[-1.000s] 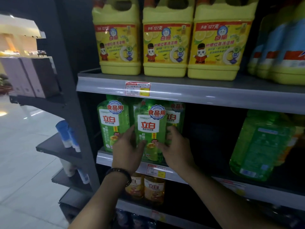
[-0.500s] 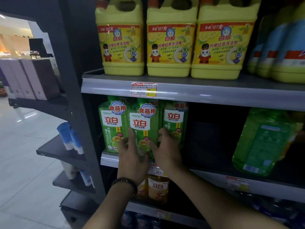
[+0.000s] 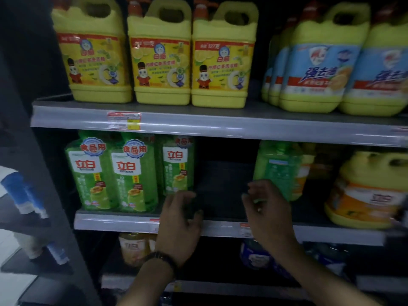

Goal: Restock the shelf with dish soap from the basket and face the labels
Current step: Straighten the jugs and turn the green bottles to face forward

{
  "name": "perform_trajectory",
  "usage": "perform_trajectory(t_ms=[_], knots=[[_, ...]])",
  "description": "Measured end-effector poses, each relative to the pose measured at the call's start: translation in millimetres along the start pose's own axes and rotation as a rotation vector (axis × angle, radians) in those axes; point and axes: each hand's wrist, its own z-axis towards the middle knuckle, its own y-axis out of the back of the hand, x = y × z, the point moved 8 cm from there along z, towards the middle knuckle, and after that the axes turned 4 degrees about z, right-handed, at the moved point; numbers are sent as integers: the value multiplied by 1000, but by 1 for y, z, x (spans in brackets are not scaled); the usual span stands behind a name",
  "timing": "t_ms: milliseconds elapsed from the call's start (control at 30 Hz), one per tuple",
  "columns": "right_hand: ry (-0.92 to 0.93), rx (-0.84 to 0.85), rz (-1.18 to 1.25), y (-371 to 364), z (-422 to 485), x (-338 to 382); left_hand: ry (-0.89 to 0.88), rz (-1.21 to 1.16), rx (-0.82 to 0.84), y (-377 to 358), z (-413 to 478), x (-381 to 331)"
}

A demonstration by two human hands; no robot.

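Note:
Three green dish soap bottles stand on the middle shelf (image 3: 220,226) at its left end with their labels facing out: a left bottle (image 3: 88,171), a middle bottle (image 3: 132,175) and a third bottle (image 3: 177,164) set further back. My left hand (image 3: 181,226), with a dark wristband, hovers over the shelf edge just right of them, fingers spread and empty. My right hand (image 3: 268,213) is open in front of a larger green bottle (image 3: 276,168) that shows its back label. A dark gap lies between my hands. No basket is in view.
Yellow soap jugs (image 3: 159,54) and blue-labelled jugs (image 3: 324,62) fill the upper shelf. A yellow-and-orange jug (image 3: 366,193) stands at the right of the middle shelf. Amber bottles (image 3: 132,248) sit on the shelf below. A side rack (image 3: 24,195) with blue-capped tubes juts out at left.
Both hands have let go of the middle green bottle and moved right, to the gap and the larger green bottle. The view has shifted right.

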Motion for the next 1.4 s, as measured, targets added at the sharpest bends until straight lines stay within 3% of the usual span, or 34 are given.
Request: perform_trajectory(t_ms=[67, 133, 233, 400, 500, 667, 933, 1100, 1267, 1400], knots=[[-21, -153, -72, 45, 7, -26, -6, -72, 89, -37, 0, -22], [-109, -182, -104, 77, 18, -60, -28, -114, 192, -75, -1, -45], [-246, -26, -91, 78, 31, -98, -39, -133, 287, -109, 4, -67], [-249, 179, 52, 64, 38, -104, -80, -150, 319, -141, 22, -96], [-275, 176, 141, 59, 34, -105, -96, -157, 312, -148, 25, -103], [-229, 175, 192, 56, 29, -93, -47, -158, 311, -146, 36, -90], [-150, 429, 124, 3, 11, -82, 60, -119, 272, -126, 65, -59], [-52, 535, 46, -21, 5, -74, 190, -229, 232, -104, 82, -30], [-100, 278, 204, -13, 41, -67, 161, -191, 363, -82, 90, -19], [-147, 536, 197, -45, 52, -60, 124, -146, 494, -66, 91, -26]])
